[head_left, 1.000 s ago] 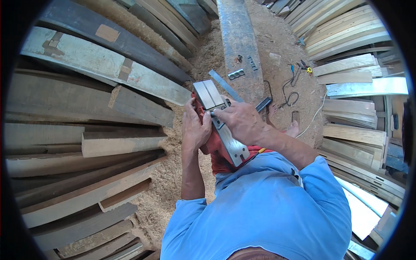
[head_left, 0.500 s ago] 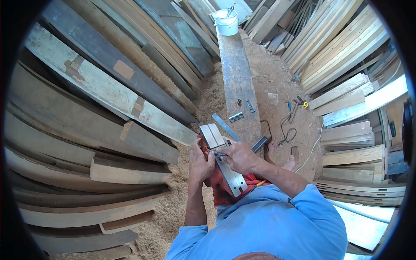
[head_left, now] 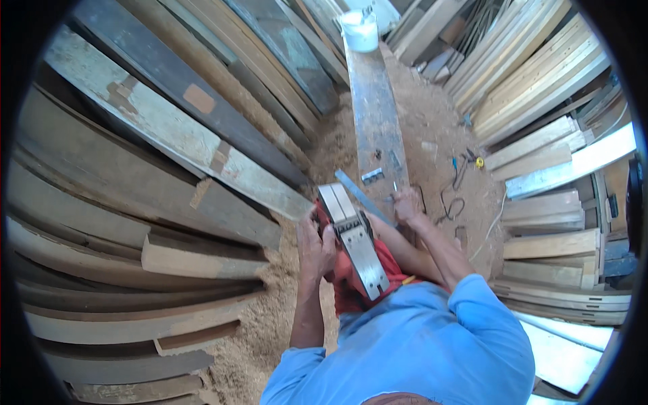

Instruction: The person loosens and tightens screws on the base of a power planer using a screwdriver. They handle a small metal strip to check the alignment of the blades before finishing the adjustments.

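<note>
An electric hand planer (head_left: pixel 363 255) lies upturned on my lap, its long metal sole facing up and its dark cutter slot across the middle. My left hand (head_left: pixel 315 246) grips the planer's red body along its left side, thumb near the sole's edge. Away from the planer, my right hand (head_left: pixel 409 206) is low over the right edge of the narrow board. Its fingers are closed around a thin pale tool whose kind is too small to tell. Just left of that hand, a metal ruler (head_left: pixel 358 194) lies slanted beside the planer.
On the long narrow board (head_left: pixel 375 101) lie a small metal part with round holes (head_left: pixel 372 176) and other small pieces. A white bucket (head_left: pixel 361 32) stands at its far end. Cords and a yellow tape measure (head_left: pixel 480 163) are on the shavings. Stacked planks (head_left: pixel 135 202) line both sides.
My right hand has left the planer's cutter area and moved right and down to the board's edge. The left hand still holds the planer, which has tilted slightly.
</note>
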`<action>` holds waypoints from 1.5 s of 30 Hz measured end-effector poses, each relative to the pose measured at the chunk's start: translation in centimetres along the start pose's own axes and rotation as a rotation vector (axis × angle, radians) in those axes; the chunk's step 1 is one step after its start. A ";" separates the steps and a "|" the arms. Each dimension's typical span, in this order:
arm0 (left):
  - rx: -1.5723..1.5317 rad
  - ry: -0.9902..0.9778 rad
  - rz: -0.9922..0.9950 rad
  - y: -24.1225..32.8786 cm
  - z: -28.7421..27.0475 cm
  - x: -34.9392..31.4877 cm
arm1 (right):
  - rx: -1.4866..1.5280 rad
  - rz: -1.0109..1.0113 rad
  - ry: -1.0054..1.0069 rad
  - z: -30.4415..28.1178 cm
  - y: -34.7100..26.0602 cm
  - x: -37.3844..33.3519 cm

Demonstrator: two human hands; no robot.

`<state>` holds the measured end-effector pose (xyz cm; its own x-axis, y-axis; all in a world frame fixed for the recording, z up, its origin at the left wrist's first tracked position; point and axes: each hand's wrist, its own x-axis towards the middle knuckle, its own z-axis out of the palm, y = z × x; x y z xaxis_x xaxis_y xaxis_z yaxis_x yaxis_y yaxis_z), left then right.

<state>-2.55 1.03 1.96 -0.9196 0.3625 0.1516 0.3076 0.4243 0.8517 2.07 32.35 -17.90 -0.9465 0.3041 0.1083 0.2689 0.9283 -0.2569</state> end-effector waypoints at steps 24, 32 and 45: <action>0.075 0.102 0.134 -0.6 -1.8 -1.6 | 0.549 0.095 0.057 -14.7 -6.1 -6.4; 0.058 0.101 0.166 -1.3 -1.4 -1.4 | 0.780 0.091 0.123 -26.0 -11.6 -12.1; -0.020 0.073 0.153 -1.3 -1.6 -1.3 | 1.058 -0.012 -0.055 -25.2 -15.5 -15.7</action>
<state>-2.13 -1.34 1.51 -0.8780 0.3597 0.3157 0.4410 0.3517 0.8258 17.29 18.54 8.64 -0.9619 0.2615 0.0793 -0.0076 0.2643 -0.9644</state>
